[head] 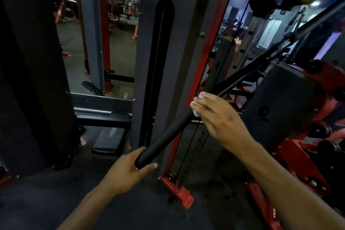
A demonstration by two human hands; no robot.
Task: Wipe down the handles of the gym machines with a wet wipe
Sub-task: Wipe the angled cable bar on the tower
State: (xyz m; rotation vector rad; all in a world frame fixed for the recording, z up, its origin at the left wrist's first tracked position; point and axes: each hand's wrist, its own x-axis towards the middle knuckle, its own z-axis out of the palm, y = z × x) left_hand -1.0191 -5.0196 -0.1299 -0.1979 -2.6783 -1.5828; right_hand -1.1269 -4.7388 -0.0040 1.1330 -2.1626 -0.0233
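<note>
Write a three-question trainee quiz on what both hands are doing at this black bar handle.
1. True or false: the left hand grips the near end of the black bar handle.
2. Which hand holds the wet wipe? A left, B right, C neither.
3. Fill in: the upright frame post behind the handle is edged in ____.

Key: 1 true; 2 B, the right hand holds it against the handle; 3 red.

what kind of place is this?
Almost certainly a gym: a padded bar handle on a cable, a red-framed cable machine column with a weight-stack slot, more racks behind.
</note>
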